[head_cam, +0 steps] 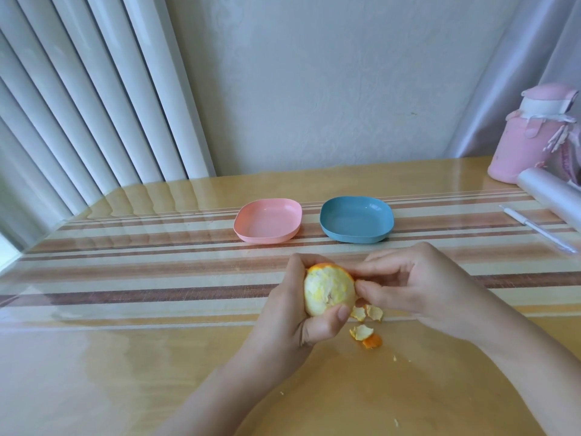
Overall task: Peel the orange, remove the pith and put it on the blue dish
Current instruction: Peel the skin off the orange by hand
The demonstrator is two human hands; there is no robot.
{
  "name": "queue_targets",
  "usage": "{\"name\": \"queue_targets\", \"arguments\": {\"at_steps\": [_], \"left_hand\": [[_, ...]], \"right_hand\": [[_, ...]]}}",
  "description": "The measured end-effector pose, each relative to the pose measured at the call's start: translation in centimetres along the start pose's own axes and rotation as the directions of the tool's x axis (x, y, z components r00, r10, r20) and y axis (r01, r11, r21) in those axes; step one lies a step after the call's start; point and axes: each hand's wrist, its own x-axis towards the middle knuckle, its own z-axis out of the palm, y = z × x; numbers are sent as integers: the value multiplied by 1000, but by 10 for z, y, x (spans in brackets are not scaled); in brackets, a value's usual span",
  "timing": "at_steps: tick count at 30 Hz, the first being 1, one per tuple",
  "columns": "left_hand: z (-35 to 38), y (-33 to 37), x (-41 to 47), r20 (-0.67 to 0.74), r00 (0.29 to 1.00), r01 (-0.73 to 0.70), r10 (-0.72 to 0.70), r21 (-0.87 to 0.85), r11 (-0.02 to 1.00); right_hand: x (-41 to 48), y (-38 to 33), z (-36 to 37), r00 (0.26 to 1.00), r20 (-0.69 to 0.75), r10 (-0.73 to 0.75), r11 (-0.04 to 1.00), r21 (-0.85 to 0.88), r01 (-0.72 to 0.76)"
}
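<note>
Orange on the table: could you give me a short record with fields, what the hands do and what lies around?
orange: mostly peeled, pale pith showing, some skin left on top
left hand: grips the orange above the table
right hand: pinches at the orange's right edge
peel pieces: several, on the table below the hands
blue dish: holds nothing yet, behind the hands
pink dish: left of the blue dish, apart from it
far right: pink bottle, clear roll, white pen
</note>
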Motion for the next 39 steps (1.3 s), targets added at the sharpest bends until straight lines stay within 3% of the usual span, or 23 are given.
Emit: {"name": "queue_targets", "arguments": {"at_steps": [2, 6, 10, 14, 16, 20, 27, 31, 39], "left_hand": [[1, -1, 0, 10, 1000, 6, -7, 48, 999], [2, -2, 1, 3, 1000, -9, 9, 45, 999], [5, 0, 1, 16, 999, 37, -35, -129, 991], [4, 6, 3, 46, 997, 69, -60, -218, 974], [-2, 5, 5, 45, 996, 89, -81, -254, 963], [-9, -5, 8, 28, 990, 141, -138, -236, 962], [-8, -18, 8, -108, 988, 112, -111, 2, 994], [-7, -18, 7, -167, 983, 93, -78, 83, 992], [-2, -17, 5, -223, 973, 98, -59, 165, 981]], "right_hand": [[0, -1, 1, 999, -29, 41, 997, -59, -43], [-1, -2, 14, 982, -176, -70, 948, -317, 11], [0, 0, 10, 961, -256, -103, 955, -297, 23], [4, 5, 8, 926, -377, -38, 991, -134, -14], [5, 10, 9, 908, -410, -84, 979, -204, -1], [6, 20, 9, 908, -332, -255, 831, -556, 30], [5, 14, 10, 870, -234, -434, 807, -529, 261], [4, 15, 14, 869, -198, -453, 775, -569, 274], [5, 18, 21, 798, -179, -575, 646, -698, 308]]}}
